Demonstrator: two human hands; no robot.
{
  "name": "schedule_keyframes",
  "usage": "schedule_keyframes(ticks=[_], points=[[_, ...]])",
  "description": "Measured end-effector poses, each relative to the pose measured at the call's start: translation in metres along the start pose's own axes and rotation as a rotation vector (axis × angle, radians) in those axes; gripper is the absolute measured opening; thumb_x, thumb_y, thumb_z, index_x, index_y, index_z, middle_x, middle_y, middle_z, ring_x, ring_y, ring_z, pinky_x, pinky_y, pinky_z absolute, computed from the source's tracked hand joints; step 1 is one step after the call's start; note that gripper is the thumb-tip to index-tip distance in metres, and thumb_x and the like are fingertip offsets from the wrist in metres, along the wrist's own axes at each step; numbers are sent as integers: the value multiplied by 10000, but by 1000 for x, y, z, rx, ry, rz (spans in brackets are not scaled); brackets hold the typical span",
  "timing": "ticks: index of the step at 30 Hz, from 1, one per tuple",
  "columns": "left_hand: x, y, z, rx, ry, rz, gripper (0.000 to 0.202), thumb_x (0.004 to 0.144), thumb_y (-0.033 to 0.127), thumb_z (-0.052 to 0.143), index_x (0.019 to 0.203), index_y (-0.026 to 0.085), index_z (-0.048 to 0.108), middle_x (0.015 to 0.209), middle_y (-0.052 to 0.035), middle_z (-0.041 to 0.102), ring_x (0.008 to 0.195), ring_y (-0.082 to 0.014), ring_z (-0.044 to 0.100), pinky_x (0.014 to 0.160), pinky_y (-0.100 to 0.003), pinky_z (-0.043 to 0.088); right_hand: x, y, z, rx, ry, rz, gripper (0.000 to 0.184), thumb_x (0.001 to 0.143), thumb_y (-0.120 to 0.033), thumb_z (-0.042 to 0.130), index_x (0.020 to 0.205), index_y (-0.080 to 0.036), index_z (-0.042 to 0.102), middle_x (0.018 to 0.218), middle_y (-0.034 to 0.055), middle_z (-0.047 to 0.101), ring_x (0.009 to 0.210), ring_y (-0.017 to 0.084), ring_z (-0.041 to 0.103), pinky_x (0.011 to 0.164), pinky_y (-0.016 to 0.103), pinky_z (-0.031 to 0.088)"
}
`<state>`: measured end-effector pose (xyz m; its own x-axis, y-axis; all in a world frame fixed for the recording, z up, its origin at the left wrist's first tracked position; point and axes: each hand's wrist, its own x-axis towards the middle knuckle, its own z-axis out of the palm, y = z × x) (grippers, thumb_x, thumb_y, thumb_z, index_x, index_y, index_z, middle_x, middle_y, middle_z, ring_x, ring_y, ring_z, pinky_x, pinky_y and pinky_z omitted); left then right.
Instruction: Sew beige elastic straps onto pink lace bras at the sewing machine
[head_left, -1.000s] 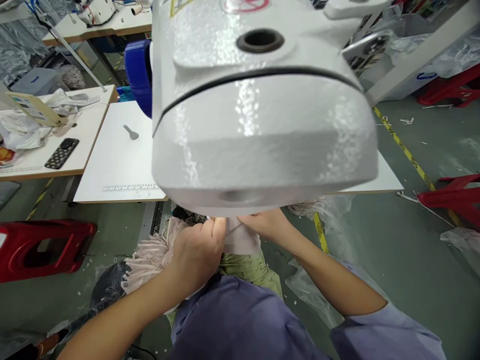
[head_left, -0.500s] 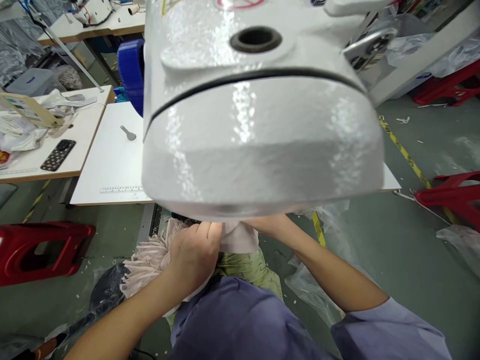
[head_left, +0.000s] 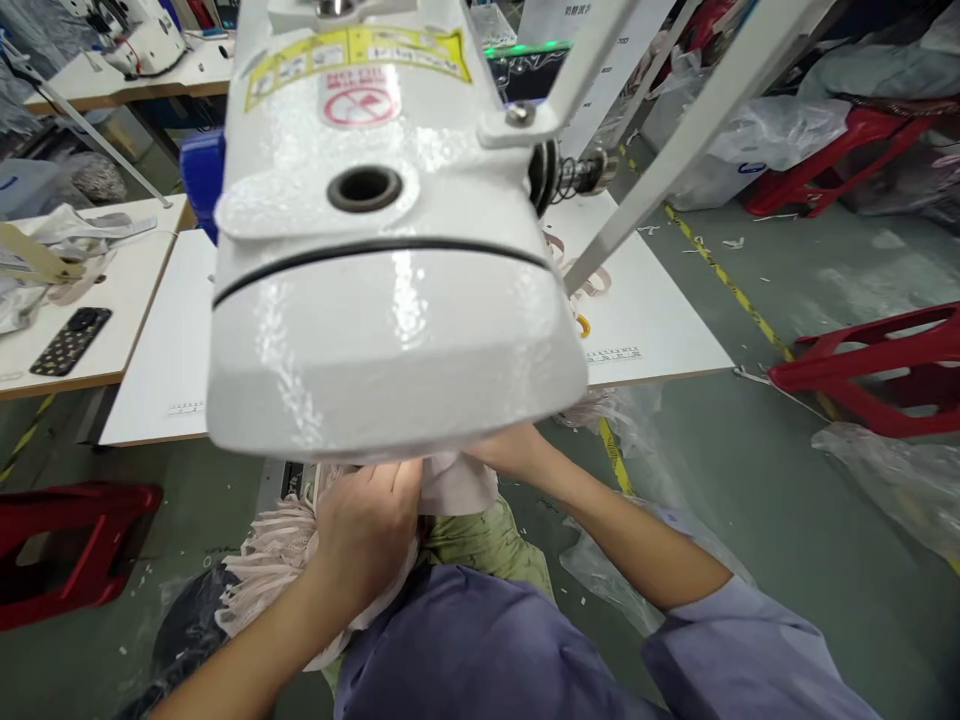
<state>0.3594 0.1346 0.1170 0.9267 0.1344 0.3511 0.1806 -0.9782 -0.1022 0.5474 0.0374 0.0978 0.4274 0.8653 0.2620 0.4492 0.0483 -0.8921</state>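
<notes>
The white head of a sewing machine [head_left: 397,350] fills the middle of the view and covers its needle area. Just below its front edge, my left hand [head_left: 367,525] is closed, fingers curled, on a piece of pale pink fabric [head_left: 459,487]. On the fabric's other side is my right hand [head_left: 510,450]; its fingers are hidden under the machine head, so their grip does not show. A bunch of pale pink strips [head_left: 270,560] hangs to the left of my left hand, by my lap.
A white table [head_left: 660,320] extends on both sides of the machine, with printed rulers along its front edge. A patterned phone [head_left: 71,342] lies on the left table. Red stools [head_left: 877,370] stand on the floor, with plastic sheeting [head_left: 637,560] near my right arm.
My view has shifted, so the machine head sits further left and more of its top and the right side of the table shows. Both hands stay at the fabric below it.
</notes>
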Motion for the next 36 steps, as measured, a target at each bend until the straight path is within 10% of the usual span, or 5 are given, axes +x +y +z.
schedule_keyframes(ticks=[15, 21, 25, 32, 36], points=[[-10, -7, 3, -77, 21, -83, 249, 965, 155, 467, 1196, 158, 562, 684, 6, 666, 560, -159, 606, 501, -307, 321, -9, 5, 4, 76, -8, 22, 401, 834, -243, 601, 1233, -240, 646, 1377, 78, 578, 735, 165, 621, 733, 355, 567], [-22, -14, -2, -405, 24, -420, 233, 1007, 368, 463, 1080, 186, 590, 845, -40, 695, 759, -176, 658, 615, -254, 453, -23, 28, 11, 129, 37, 58, 468, 904, -352, 629, 1347, -230, 536, 1205, 110, 638, 784, 170, 642, 715, 316, 542], [-21, -20, -9, -834, -138, -626, 323, 996, 458, 462, 1085, 186, 611, 1014, -74, 702, 882, -197, 665, 697, -276, 518, -37, 38, 9, -28, 8, 65, 241, 963, -394, 565, 1101, -209, 636, 934, 57, 667, 779, 184, 616, 650, 288, 470], [-27, -17, -17, -1209, -572, -471, 339, 946, 471, 560, 1091, 197, 697, 1086, -64, 713, 998, -222, 642, 809, -297, 504, -89, -22, 19, 90, -253, -29, 319, 1013, -378, 505, 744, -213, 553, 657, -25, 526, 598, 134, 497, 568, 263, 371], [-54, -18, -25, -1447, -482, -650, 309, 954, 440, 560, 947, 171, 712, 863, -36, 697, 762, -158, 619, 673, -246, 476, -107, -44, 51, 456, -350, 146, 342, 976, -471, 554, 750, -214, 563, 663, -21, 495, 608, 139, 481, 562, 262, 384]])
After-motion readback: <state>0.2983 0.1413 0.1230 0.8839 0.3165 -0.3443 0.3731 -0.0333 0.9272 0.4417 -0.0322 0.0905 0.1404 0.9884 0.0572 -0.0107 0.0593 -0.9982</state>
